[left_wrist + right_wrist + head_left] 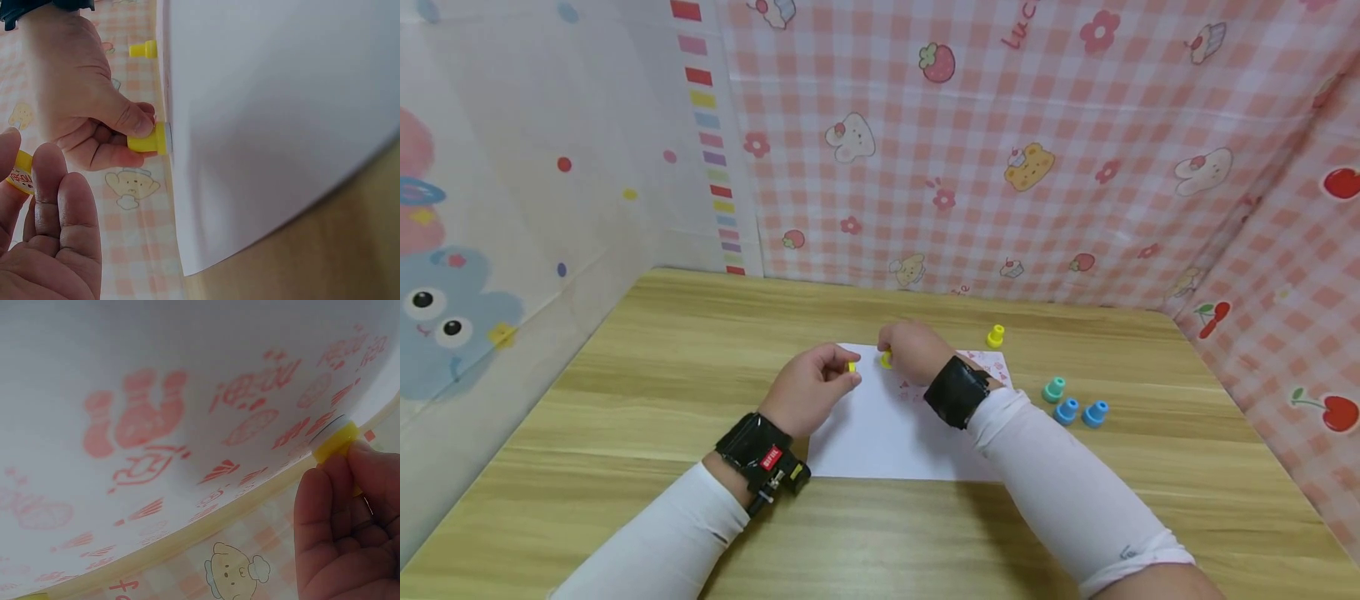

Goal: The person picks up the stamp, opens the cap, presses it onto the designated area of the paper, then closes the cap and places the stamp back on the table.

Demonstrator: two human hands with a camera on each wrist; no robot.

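Note:
My right hand (917, 350) pinches a yellow toy stamp (149, 139) between thumb and fingers, its pale face turned down right at the white paper (880, 446). In the right wrist view, red printed figures (137, 415) cover part of the sheet near the stamp. To the left, over the paper's back left corner, my left hand (805, 387) holds a small yellow cap (22, 172) with red marks on its face, pinched between thumb and fingertips. The right forearm hides part of the sheet's right side.
Another yellow stamp (995, 337) stands behind the paper on the wooden table (625, 417). Right of the sheet are a green stamp (1054, 390) and two blue ones, the left (1066, 411) and the right (1095, 414). A checked cloth (962, 233) hangs at the back edge.

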